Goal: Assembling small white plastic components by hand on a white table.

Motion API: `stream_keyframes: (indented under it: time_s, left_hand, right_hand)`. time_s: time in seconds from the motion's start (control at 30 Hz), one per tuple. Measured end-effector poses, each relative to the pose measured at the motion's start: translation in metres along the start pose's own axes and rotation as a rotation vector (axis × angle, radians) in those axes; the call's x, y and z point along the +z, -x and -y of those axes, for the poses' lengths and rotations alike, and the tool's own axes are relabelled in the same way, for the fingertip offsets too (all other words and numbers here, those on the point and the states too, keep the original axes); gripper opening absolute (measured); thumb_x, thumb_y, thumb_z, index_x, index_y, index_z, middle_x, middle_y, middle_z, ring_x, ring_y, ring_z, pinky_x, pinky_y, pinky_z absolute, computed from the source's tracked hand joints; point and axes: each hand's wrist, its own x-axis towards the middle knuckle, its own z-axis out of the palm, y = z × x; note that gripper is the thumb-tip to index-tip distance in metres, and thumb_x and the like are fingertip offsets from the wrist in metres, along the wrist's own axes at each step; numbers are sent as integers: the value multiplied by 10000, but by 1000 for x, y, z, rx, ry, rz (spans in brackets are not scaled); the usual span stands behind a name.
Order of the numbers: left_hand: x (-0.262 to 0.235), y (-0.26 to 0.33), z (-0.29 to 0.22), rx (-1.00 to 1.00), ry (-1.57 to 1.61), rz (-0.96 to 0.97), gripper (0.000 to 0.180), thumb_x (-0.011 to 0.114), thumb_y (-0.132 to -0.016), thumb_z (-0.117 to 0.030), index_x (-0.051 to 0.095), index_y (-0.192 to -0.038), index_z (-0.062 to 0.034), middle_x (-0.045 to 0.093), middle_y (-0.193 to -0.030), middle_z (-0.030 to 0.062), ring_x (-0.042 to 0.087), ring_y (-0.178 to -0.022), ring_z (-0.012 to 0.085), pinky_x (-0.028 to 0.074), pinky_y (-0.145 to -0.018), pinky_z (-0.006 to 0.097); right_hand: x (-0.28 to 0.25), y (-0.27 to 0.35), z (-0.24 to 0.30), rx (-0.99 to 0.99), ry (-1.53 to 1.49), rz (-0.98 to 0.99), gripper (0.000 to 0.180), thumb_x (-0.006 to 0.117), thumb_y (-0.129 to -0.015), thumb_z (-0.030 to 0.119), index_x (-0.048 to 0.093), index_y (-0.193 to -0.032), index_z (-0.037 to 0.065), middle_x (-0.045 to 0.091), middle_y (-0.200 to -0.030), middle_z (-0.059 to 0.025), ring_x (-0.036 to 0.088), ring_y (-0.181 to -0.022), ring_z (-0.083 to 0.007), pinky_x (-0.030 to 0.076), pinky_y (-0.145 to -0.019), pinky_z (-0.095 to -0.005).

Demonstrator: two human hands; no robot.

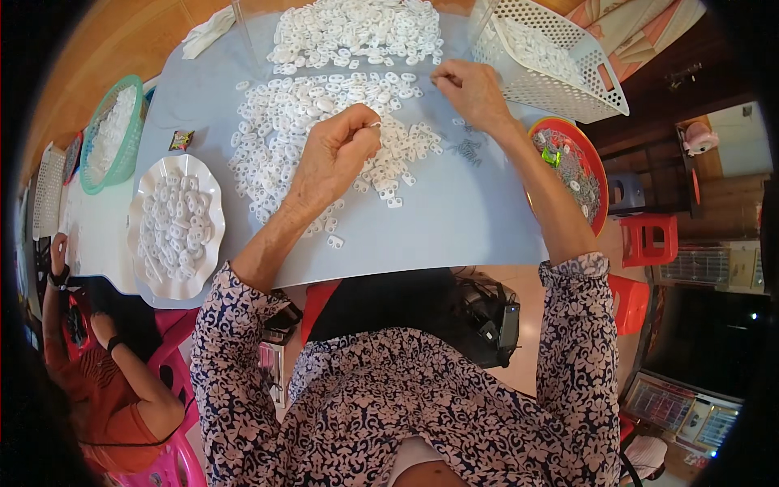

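My left hand (337, 154) is closed, pinching a small white plastic piece with a thin metal bit at its fingertips, over the spread of small white plastic pieces (300, 122) on the pale blue table (462, 219). My right hand (471, 93) reaches further out, fingers closed on a tiny piece at the far edge of that spread. A few small metal springs (466, 148) lie just right of the pile, below my right wrist. A second heap of white pieces (357, 32) lies farther back.
A white scalloped plate (177, 223) of white pieces sits at left, a teal basket (114, 134) beyond it. A white perforated basket (552, 57) stands at back right, a red bowl (572, 166) of small parts by my right forearm. Another person in red (105, 381) sits lower left. Red stools (649, 239) stand right.
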Motion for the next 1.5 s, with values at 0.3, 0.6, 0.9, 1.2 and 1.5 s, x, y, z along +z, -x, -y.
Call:
stream_keyframes:
  time_s: [0.3,0.6,0.9,1.2,1.5]
  left_hand:
    - [3,0,1,-22,-11,2,113,519,-857,-107,569,-868,-6,486,-667,-33,403,-606,35,336,-534,202]
    - [4,3,0,-51,-13,8,102,524,-856,-99,565,-866,-6,471,-658,-39,389,-595,31,327,-522,199]
    - [2,3,3,-63,-39,46,105,517,-863,-92,568,-884,-3,509,-684,-16,432,-634,47,364,-580,208]
    - [6,4,2,-61,-22,31,111,520,-865,-103,575,-878,-8,470,-665,-45,386,-596,25,323,-523,195]
    - [5,3,0,-43,0,8,101,519,-861,-101,569,-860,-14,485,-657,-35,402,-592,30,330,-522,200]
  right_hand:
    - [-5,2,-2,-127,146,66,135,587,-789,91,664,-881,30,651,-772,-127,609,-672,-290,485,-640,-359]
    - [-24,13,17,-159,146,324,118,588,-768,73,660,-824,-2,624,-686,-151,588,-608,-283,467,-603,-356]
    - [-24,18,24,-98,140,414,119,586,-766,69,666,-813,-5,625,-680,-149,593,-622,-271,471,-604,-355]
    - [-21,19,28,-102,150,421,82,582,-742,50,633,-734,-13,613,-711,-199,603,-707,-353,485,-644,-413]
    - [-11,18,32,-172,261,304,53,596,-730,32,619,-732,-15,598,-689,-198,588,-709,-355,473,-647,-426]
